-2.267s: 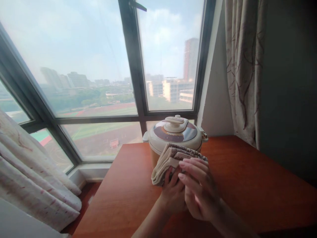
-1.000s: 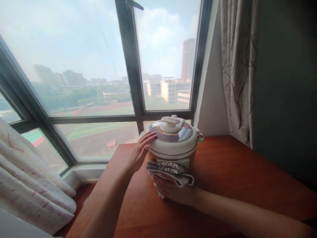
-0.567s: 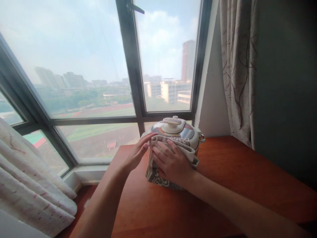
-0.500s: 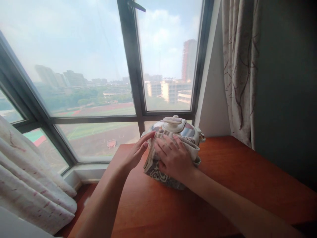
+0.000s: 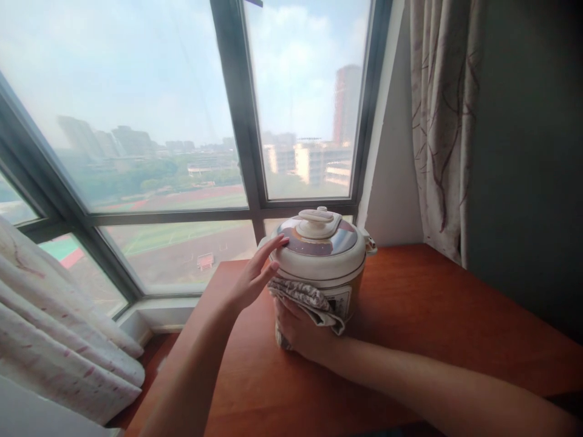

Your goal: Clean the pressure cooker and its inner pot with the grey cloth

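A white rice cooker [image 5: 314, 261] with a shiny lid and a knob-like top handle stands upright on the wooden table [image 5: 410, 303]. My left hand [image 5: 255, 273] rests at the left edge of its lid, fingers stretched out and apart, with nothing in them. Low on the cooker's front, my right hand [image 5: 305, 328] presses a patterned grey-and-white cloth [image 5: 303, 294] against the side. Some of the right fingers are hidden by the cloth. Part of a label [image 5: 341, 300] shows on the cooker to the right of the cloth.
Behind the table rises a large window with dark frames [image 5: 182, 217]. A pale curtain [image 5: 441, 121] hangs at the right and another curtain [image 5: 59, 340] at the left. The table's left edge lies near my left forearm.
My right hand and the cloth have moved down from the lid's front to the cooker's side, uncovering the lid. The left hand has stayed at the lid's edge.
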Motion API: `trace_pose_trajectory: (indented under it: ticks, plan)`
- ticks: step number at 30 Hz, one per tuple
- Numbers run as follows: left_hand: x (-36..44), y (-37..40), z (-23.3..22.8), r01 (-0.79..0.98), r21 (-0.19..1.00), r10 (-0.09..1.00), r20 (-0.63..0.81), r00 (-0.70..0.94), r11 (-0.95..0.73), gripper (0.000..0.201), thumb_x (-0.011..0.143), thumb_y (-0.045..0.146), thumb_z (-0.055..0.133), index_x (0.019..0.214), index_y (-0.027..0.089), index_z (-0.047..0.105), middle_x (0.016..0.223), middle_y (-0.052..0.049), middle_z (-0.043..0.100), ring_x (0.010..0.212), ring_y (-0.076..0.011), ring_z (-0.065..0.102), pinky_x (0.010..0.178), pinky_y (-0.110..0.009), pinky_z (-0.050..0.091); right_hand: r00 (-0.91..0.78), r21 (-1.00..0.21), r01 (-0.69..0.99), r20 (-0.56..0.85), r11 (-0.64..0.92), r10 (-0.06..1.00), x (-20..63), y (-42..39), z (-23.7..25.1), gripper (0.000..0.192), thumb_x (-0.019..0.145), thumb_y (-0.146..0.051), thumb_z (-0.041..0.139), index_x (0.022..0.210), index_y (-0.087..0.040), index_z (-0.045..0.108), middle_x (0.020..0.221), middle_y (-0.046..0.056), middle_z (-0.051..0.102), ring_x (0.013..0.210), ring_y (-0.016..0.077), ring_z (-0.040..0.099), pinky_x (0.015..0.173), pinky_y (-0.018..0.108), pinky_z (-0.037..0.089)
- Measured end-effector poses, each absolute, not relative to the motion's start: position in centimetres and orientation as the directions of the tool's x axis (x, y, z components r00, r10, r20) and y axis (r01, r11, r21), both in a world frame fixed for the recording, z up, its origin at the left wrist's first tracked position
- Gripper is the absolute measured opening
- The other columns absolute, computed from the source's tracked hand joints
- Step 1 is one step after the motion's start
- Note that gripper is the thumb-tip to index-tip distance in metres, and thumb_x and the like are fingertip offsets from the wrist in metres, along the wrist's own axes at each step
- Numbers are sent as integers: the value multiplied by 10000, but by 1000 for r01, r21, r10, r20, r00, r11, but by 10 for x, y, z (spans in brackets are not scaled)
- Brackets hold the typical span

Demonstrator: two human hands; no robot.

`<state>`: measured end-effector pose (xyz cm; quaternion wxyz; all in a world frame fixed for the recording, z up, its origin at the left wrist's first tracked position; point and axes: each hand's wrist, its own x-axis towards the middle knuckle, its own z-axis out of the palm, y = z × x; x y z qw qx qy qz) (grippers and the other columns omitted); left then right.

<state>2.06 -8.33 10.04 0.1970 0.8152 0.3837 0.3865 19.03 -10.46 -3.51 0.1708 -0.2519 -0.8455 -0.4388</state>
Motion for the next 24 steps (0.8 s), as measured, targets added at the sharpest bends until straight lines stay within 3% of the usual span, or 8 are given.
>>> trace_pose_trajectory:
  ticks: [4, 10, 13, 15, 19, 24]
  plan:
    - [21, -76, 92, 485, 538, 724, 528, 444, -689, 572, 981, 464, 481, 1506, 246, 417, 1555, -98, 440, 1448, -288, 373, 1208, -466, 271, -878, 739, 473, 439, 479, 189, 200, -108, -52, 412, 976, -158, 331, 1175, -138, 691, 1331, 65, 653, 1327, 181, 529, 1216, 279, 318]
    - [23, -71, 84, 491, 451, 665, 566, 488, -745, 479, 980, 391, 510, 1445, 276, 501, 1562, -94, 418, 1478, -288, 311, 1214, -501, 265, -925, 763, 363, 362, 535, 113, 243, -119, -32, 412, 966, -103, 375, 1209, -231, 682, 1407, -11, 605, 1390, 136, 452, 1188, 258, 340]
    - [24, -72, 82, 511, 429, 662, 573, 484, -745, 481, 980, 390, 512, 1450, 293, 492, 1553, -85, 431, 1468, -291, 327, 1206, -508, 282, -908, 710, 320, 419, 627, -11, 277, -116, -18, 417, 978, -106, 390, 1211, -297, 679, 1436, -49, 578, 1396, 97, 436, 1129, 224, 397]
    - [25, -72, 80, 502, 438, 661, 583, 473, -746, 492, 977, 398, 518, 1457, 294, 483, 1552, -83, 431, 1475, -291, 313, 1209, -507, 278, -868, 662, 344, 495, 666, -43, 299, -111, -11, 344, 982, -165, 465, 1207, -313, 678, 1472, -54, 540, 1418, 104, 402, 1161, 249, 372]
    - [27, -67, 71, 458, 463, 647, 617, 448, -758, 497, 974, 383, 534, 1460, 296, 478, 1561, -81, 413, 1491, -278, 277, 1223, -491, 248, -722, 496, 564, 684, 660, 102, 324, -101, -4, 344, 965, -253, 527, 1297, -265, 617, 1477, 2, 538, 1470, 213, 320, 1239, 511, 233]
    - [27, -63, 66, 416, 492, 643, 633, 432, -765, 489, 969, 384, 543, 1447, 288, 500, 1545, -94, 429, 1481, -284, 291, 1221, -490, 240, -388, 141, 780, 874, 610, 293, 301, -103, 2, 446, 960, -208, 420, 1384, -105, 515, 1482, 176, 502, 1480, 346, 275, 1137, 658, 298]
